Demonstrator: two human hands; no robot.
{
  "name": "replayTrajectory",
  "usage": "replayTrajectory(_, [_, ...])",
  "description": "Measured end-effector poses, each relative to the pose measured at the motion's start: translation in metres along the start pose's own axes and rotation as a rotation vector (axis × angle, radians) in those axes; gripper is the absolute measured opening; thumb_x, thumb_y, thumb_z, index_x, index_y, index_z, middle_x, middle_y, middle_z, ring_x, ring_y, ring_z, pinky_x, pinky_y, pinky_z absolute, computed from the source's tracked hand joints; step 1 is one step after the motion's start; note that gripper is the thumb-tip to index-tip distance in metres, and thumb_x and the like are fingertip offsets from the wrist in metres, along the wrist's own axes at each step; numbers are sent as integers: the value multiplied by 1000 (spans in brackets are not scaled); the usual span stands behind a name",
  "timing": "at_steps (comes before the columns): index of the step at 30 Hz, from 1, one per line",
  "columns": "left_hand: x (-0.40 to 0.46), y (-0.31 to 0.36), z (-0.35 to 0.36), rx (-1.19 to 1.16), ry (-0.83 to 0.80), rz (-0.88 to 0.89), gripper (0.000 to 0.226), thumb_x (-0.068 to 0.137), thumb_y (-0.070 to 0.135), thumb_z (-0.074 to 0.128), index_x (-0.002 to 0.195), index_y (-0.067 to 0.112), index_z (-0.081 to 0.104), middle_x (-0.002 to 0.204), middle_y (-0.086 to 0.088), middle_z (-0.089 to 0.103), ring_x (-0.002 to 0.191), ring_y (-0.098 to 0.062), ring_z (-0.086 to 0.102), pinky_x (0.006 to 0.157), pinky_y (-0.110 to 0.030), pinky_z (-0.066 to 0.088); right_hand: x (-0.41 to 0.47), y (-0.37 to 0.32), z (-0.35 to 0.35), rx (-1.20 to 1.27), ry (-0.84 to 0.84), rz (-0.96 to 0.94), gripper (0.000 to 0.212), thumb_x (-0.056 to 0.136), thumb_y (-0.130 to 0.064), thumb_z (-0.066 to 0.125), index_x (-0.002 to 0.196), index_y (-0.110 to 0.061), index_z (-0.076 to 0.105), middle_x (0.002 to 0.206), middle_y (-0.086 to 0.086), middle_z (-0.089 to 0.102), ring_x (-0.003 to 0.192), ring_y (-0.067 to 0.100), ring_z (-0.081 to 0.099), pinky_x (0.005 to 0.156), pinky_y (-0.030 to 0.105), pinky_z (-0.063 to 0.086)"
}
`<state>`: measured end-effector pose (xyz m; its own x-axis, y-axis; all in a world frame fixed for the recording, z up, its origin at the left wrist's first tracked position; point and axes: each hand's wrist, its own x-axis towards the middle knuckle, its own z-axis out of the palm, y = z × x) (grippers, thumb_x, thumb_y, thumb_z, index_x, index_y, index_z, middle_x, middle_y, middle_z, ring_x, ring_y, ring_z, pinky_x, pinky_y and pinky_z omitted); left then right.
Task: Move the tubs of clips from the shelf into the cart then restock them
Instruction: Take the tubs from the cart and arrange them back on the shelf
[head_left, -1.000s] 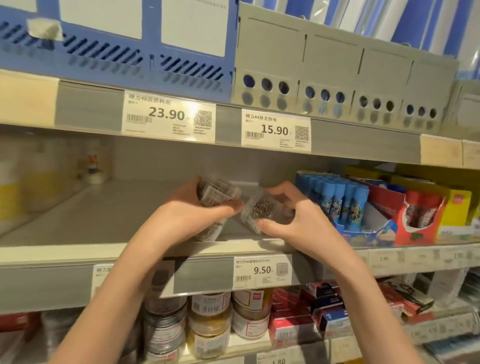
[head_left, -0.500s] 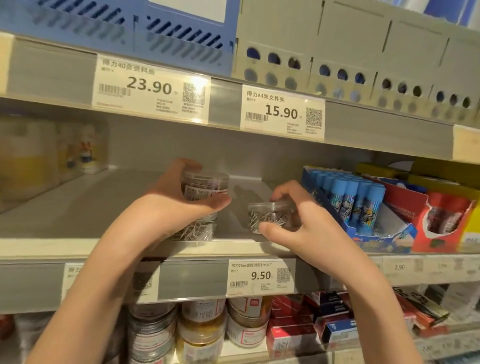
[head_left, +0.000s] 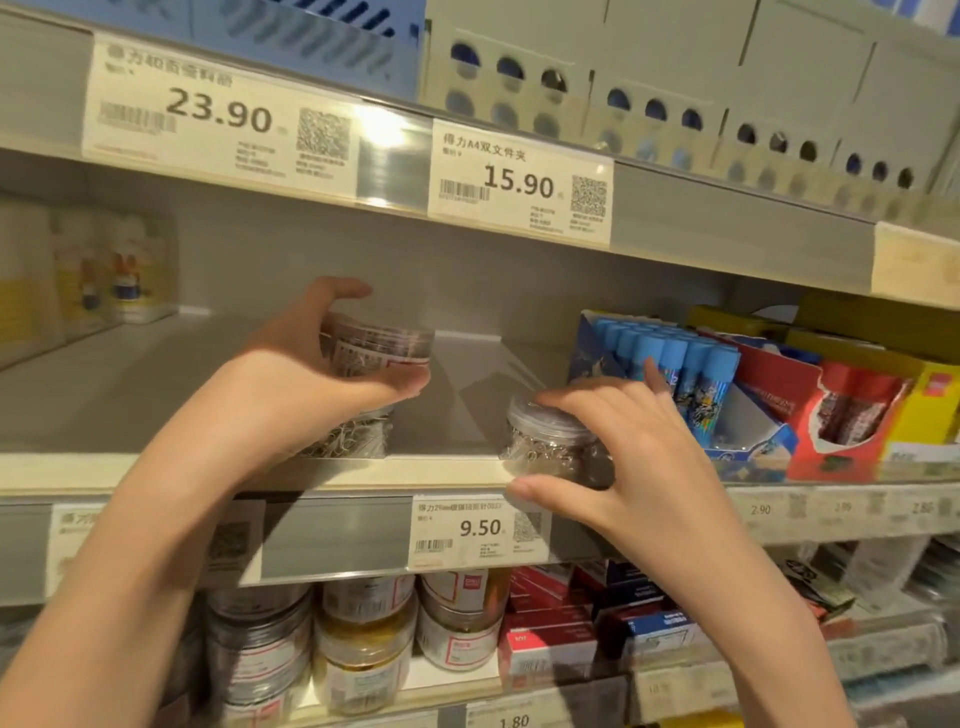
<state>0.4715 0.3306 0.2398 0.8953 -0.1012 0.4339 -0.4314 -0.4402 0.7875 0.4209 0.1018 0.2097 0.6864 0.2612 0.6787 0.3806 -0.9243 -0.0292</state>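
Both bare forearms reach up and forward to the middle shelf. The left hand curls around a clear tub of clips, thumb pressed under its front and fingers wrapped behind; this upper tub sits tilted on top of a second tub that stands on the shelf near the front edge. The right hand cups a third tub of silver clips at the very lip of the shelf, fingers spread over the lid and back, thumb stretched along the shelf edge below it; whether that tub rests on the shelf or is lifted cannot be told.

Between the two hands the shelf surface is bare grey. Just right of the right hand stands a display box of blue-capped glue sticks, almost touching the fingers, and beyond it a red and yellow carton. A price tag reading 9.50 sits on the shelf rail under the right thumb. On the shelf below stand stacked round jars and small red boxes. Above, tags read 23.90 and 15.90.
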Motion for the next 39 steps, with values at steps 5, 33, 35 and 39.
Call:
replayTrajectory(5, [2,-3,5,26,11,34,56,63,36,79,112,35,50,93,22,55,78,10,51,60,-8,36,-13,19,-2,21,137,-4,56,70,-69,51,110,-30,60,100,-24,49,103,8,41,94,44,43])
replayTrajectory(33, [12,41,70,35,-21,101,74,59,42,79,126,29,52,110,9,64,96,-8,62,88,-24,46,-44,47,4,341,242,223,67,60,-69,66,117,-52,34,106,-46,34,102,-4,40,85,20,38])
replayTrajectory(35, [16,40,71,23,-43,78,73,62,37,81,128,25,51,113,6,63,96,-8,62,88,-22,44,-43,48,5,298,246,205,65,64,-67,61,120,-49,35,108,-40,36,105,-5,38,88,15,34])
replayTrajectory(39, [22,36,70,90,-58,32,67,69,37,78,128,27,49,115,5,56,97,-13,56,83,-21,40,-37,47,7,215,254,134,55,76,-64,55,124,-38,49,120,-21,41,118,2,32,100,15,25])
